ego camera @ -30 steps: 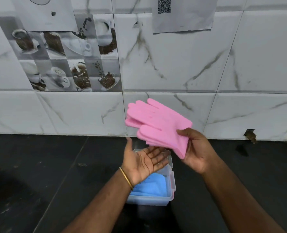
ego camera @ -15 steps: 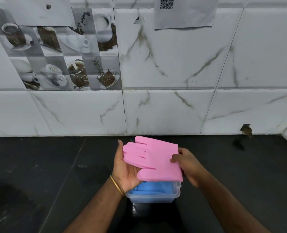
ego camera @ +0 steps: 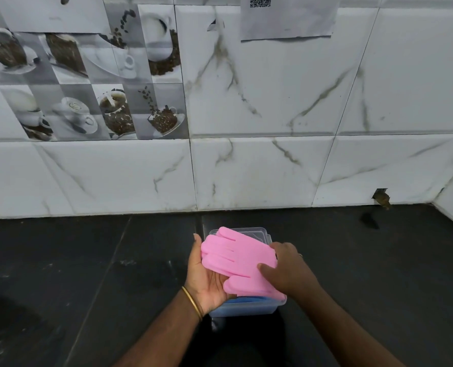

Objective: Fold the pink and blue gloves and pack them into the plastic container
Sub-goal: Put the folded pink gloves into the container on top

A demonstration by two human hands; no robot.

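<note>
The right hand (ego camera: 289, 271) pinches the pink gloves (ego camera: 240, 262) at their cuff end, thumb on top and the other fingers curled out of sight beneath, while the left hand (ego camera: 207, 276) lies palm up with straight fingers under the gloves' finger end, cradling them. Directly below both hands stands the clear plastic container (ego camera: 246, 309), its far rim showing past the pink fingertips; blue gloves (ego camera: 242, 300) lie inside it, just under the pink pair. A gold bangle (ego camera: 192, 303) circles the left wrist. Around the hands spreads the black countertop (ego camera: 87, 274), with a marble-tiled wall (ego camera: 273, 102) beyond
</note>
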